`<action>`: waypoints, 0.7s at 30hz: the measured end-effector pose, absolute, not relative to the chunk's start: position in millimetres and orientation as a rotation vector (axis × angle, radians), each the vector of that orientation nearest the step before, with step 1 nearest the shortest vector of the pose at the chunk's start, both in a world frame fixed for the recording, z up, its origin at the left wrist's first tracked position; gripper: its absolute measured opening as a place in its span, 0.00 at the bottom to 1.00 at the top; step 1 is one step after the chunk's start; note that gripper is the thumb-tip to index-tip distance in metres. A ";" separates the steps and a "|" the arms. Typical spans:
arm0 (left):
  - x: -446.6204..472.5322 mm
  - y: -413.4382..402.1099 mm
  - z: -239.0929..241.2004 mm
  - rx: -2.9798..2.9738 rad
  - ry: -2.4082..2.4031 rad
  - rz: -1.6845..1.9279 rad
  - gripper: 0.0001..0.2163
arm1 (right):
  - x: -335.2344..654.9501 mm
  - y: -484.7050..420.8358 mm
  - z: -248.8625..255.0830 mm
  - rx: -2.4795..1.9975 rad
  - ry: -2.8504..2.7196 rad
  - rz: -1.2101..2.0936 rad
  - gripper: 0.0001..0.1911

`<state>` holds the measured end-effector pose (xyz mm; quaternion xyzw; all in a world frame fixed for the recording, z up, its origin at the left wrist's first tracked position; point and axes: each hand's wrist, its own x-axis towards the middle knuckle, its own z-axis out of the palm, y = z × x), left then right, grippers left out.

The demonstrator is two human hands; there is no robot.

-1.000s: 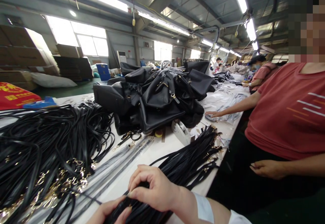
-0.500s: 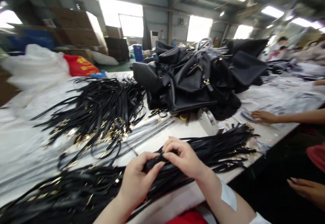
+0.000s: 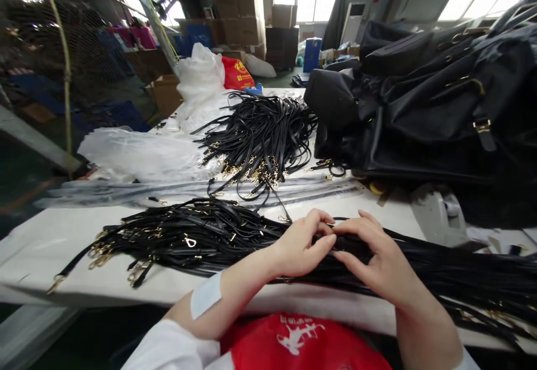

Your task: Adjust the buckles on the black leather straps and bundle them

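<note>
Side by side over a long bundle of black straps (image 3: 457, 266), my left hand (image 3: 304, 244) and my right hand (image 3: 375, 255) face each other. Thumb and fingers of my left hand pinch the near end of a black strap (image 3: 350, 242). My right hand curls round the same strap from the other side; its exact grip is partly hidden. To the left, more black straps with gold clips (image 3: 180, 238) lie along the front of the table. Behind them is a second heap of black straps (image 3: 268, 129), its gold hardware towards me.
Large black bags (image 3: 432, 118) are piled at the back right. A white tape dispenser (image 3: 438, 213) stands in front of them. Clear plastic sheeting (image 3: 130, 155) and long plastic-wrapped strips (image 3: 126, 191) lie on the white table (image 3: 33, 247). Cardboard boxes (image 3: 239, 18) are stacked behind.
The view has swung to the left, so the co-worker's hands are out of sight and the table's left end shows. Both my hands stay close together on the black strap.
</note>
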<state>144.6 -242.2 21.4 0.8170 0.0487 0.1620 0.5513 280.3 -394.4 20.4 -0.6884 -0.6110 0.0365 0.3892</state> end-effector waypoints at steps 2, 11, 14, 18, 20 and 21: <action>144.9 -241.9 19.2 1.865 0.133 0.387 0.10 | 276.1 -391.4 18.6 -1.757 -1.593 0.017 0.08; 150.4 -236.7 14.2 1.928 0.302 0.306 0.20 | 275.6 -381.7 9.1 -1.707 -1.590 -0.128 0.05; 149.1 -237.4 16.6 2.072 0.233 0.324 0.20 | 273.3 -379.4 10.4 -1.717 -1.641 -0.148 0.05; 145.7 -233.5 19.1 1.976 0.219 0.216 0.20 | 270.6 -378.5 13.1 -1.742 -1.695 -0.094 0.01; 143.2 -228.9 20.9 1.864 0.212 0.117 0.21 | 271.2 -380.1 15.7 -1.740 -1.708 -0.101 0.04; 141.6 -226.0 22.0 1.815 0.202 0.084 0.22 | 272.1 -381.5 17.2 -1.735 -1.714 -0.113 0.05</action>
